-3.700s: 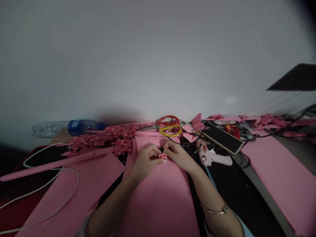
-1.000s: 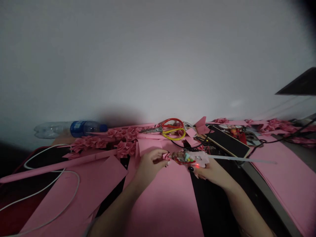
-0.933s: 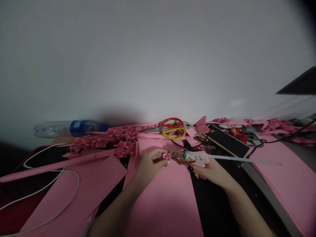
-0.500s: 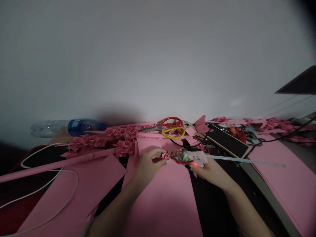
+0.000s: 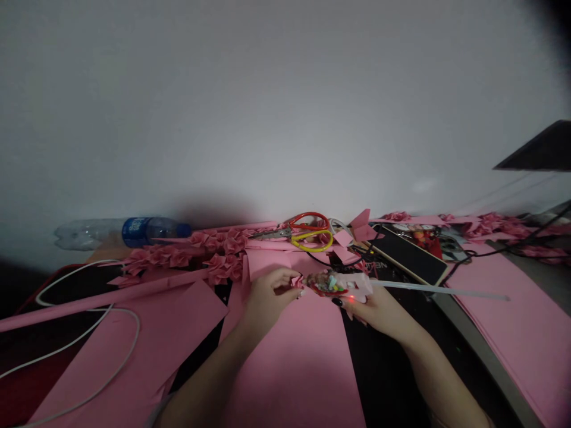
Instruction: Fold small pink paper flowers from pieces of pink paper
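Between the thumb and fingers of my left hand (image 5: 273, 294) is a small folded pink paper flower (image 5: 297, 282). My right hand (image 5: 379, 309) is closed around a pale pink hot glue gun (image 5: 357, 284), its red light lit and a long translucent glue stick (image 5: 437, 289) sticking out of its back to the right. Colourful decorations cover the front of the gun, and its nozzle end points left at the flower, very close to it. Whether they touch I cannot tell. Below both hands lies a large pink paper sheet (image 5: 298, 368).
Scissors (image 5: 310, 232) with red and yellow handles lie behind my hands. Bunches of pink paper flowers (image 5: 227, 264) and a plastic bottle (image 5: 147, 232) are at the left, with a white cable (image 5: 138, 333). At the right are a dark rectangular object (image 5: 408, 255), more pink sheets (image 5: 513, 321) and black cables.
Hardly anything differs. The glue gun's body has turned slightly in my right hand, and the view has shifted a little. My left hand keeps its hold on the paper flower.
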The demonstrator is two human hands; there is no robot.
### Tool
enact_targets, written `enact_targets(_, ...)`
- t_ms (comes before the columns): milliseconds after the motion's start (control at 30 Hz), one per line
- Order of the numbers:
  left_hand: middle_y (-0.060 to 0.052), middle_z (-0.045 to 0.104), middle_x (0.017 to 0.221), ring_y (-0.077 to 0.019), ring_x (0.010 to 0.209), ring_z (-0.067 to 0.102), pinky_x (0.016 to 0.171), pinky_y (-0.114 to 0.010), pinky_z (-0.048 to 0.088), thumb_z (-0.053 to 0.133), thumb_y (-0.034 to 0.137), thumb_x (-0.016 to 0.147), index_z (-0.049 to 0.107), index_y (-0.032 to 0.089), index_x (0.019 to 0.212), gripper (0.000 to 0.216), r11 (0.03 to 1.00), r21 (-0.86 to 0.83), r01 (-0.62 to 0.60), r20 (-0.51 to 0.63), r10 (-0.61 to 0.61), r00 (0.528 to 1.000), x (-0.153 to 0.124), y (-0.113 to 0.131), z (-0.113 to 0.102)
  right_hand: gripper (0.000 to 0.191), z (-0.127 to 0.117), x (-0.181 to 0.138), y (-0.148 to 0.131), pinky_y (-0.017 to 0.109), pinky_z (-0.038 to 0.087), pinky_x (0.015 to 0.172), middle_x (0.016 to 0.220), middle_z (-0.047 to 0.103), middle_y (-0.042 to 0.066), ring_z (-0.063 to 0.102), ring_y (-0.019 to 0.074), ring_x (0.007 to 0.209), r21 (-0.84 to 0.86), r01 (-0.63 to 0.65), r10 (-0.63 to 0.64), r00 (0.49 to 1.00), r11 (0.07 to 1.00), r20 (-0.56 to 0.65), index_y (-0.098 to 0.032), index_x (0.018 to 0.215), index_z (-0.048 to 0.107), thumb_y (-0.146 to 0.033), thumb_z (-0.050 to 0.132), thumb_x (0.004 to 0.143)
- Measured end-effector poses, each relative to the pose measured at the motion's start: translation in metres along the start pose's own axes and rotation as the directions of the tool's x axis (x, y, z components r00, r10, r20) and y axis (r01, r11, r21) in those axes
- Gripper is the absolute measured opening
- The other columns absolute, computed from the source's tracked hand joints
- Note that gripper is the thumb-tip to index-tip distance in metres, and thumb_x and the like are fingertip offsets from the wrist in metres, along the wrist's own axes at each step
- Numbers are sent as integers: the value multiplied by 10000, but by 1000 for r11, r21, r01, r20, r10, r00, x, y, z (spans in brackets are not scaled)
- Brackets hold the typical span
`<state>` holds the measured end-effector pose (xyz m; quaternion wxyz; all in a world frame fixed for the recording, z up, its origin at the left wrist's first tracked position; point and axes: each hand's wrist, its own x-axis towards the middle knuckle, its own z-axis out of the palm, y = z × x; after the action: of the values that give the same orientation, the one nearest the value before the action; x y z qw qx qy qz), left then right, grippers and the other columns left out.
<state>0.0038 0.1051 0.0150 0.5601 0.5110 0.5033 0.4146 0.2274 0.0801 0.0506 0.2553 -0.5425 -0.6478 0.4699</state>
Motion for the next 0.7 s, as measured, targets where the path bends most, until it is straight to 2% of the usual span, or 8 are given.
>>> enact_targets(233, -40, 768, 849, -218, 851, 729, 763, -318, 573, 722, 116, 674, 713, 207, 849, 198, 1000, -8, -13, 11, 13, 1000, 2, -5, 0, 89, 0, -1, 0, 196, 314, 411, 569, 534, -36, 424, 93, 457, -11, 0, 0, 1000, 1000, -3, -174, 818, 626, -258, 617, 846)
enact_targets(400, -45, 767, 852, -229, 862, 729, 773, -333, 578, 734, 123, 666, 713, 202, 859, 210, 1000, 0, -13, 4, 13, 1000, 2, -5, 0, 110, 1, 0, 2, 194, 317, 415, 578, 537, -36, 431, 96, 464, -17, 7, -7, 1000, 1000, -5, -167, 923, 654, -243, 610, 857)
enact_targets(700, -56, 762, 856, -244, 866, 722, 787, -354, 565, 725, 135, 672, 705, 192, 852, 190, 1000, -23, -10, 15, 11, 1000, 1, -3, 0, 108, 0, 1, 2, 203, 327, 423, 582, 530, -36, 424, 101, 462, -30, 1, -1, 1000, 1000, 5, -176, 934, 655, -238, 596, 867)
